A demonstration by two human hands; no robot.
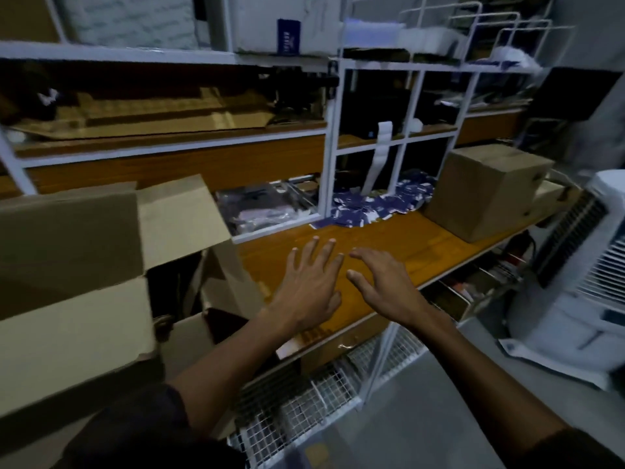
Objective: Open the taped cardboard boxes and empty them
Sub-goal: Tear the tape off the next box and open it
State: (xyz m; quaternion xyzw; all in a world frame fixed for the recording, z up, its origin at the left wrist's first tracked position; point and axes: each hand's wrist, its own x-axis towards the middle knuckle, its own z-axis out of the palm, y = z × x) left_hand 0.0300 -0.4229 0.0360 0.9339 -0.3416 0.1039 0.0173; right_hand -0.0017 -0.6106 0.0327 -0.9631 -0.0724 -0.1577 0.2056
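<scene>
Boxes first: the open box (101, 265) at your left has its flaps up, so that one looks done. Your left hand (309, 286) and right hand (382, 286) hover spread and empty over the bench (389, 238). The shut box (490, 187), far right, remains.

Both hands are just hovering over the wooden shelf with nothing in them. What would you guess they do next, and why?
Probably reach right for the closed cardboard box. The left hand and right hand are spread and empty above the shelf, while the big box on the left already has its flaps open.
</scene>
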